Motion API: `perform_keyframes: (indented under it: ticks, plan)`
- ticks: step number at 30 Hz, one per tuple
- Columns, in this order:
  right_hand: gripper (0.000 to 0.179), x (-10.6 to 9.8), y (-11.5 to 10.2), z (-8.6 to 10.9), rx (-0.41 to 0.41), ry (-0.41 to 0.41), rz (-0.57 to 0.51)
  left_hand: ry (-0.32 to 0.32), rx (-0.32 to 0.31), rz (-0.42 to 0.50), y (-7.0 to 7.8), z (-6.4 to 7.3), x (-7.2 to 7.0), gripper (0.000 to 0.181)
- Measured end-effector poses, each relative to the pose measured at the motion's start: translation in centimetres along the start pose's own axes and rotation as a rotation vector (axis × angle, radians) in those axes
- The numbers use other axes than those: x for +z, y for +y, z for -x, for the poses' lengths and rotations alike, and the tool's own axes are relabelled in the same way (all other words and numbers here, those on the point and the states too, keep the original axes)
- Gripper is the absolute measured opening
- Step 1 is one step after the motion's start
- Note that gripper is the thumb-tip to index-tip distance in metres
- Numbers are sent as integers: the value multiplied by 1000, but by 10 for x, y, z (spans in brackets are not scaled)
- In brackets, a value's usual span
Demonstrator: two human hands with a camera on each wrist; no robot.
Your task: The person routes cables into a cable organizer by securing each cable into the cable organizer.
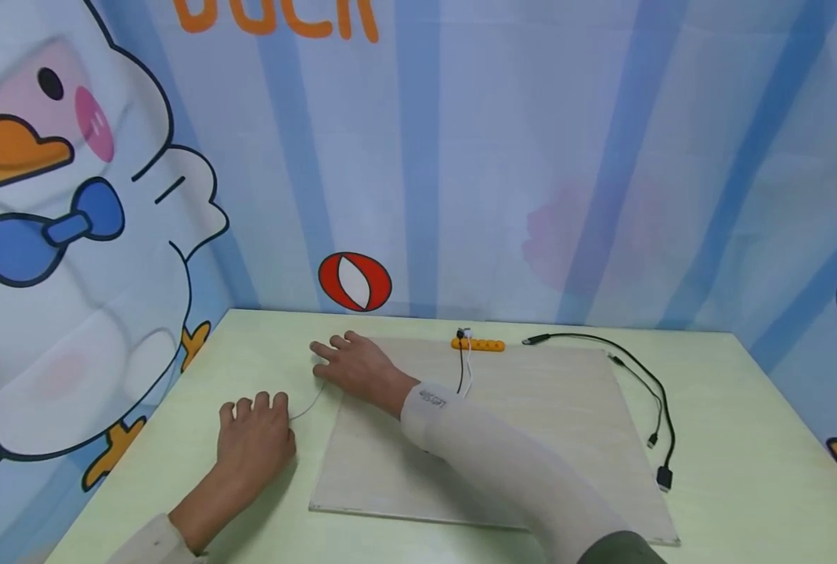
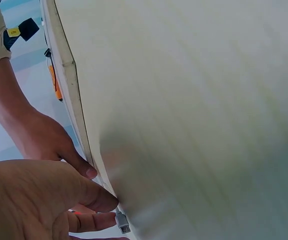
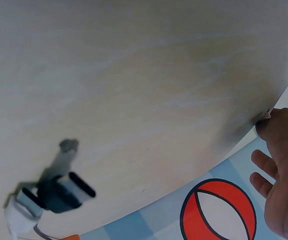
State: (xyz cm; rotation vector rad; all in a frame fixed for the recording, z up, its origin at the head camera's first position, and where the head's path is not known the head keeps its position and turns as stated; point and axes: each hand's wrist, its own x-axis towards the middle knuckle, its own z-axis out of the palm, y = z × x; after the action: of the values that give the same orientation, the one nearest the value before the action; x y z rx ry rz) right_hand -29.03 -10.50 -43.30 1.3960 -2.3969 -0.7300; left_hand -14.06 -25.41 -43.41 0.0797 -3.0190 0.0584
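A thin white cable (image 1: 308,409) stretches in a slight curve between both hands, over the left edge of the grey board. My left hand (image 1: 252,435) pinches one end of it; in the left wrist view its grey-white USB-type connector (image 2: 122,222) pokes out past the thumb and fingertips. Farther from me, at the board's far left corner, my right hand (image 1: 358,364) pinches the cable between thumb and index finger, its other fingers spread. In the right wrist view, the right hand (image 3: 286,170) mostly hides what its fingertips hold.
The grey board (image 1: 545,439) lies on the pale table (image 1: 735,439). An orange cable holder (image 1: 488,345) at its back edge carries a black and a white plug. A thick black cable (image 1: 661,384) and a thinner black cable (image 1: 636,376) curve along the right side. A printed curtain (image 1: 488,157) hangs behind.
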Motion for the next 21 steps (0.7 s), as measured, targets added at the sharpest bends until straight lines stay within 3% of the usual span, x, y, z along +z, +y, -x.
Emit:
perform_keyframes:
  ticks: [8,15,21]
  plan:
    - [53,0,3,2,3,15,-2,-12,-5,1,-2,-2,0,23]
    - [45,-2,5,3,6,37,-18,18,17,4,-3,0,1,20]
    - [40,-3,6,-1,20,5,-9,44,46,-6,-1,1,2,15]
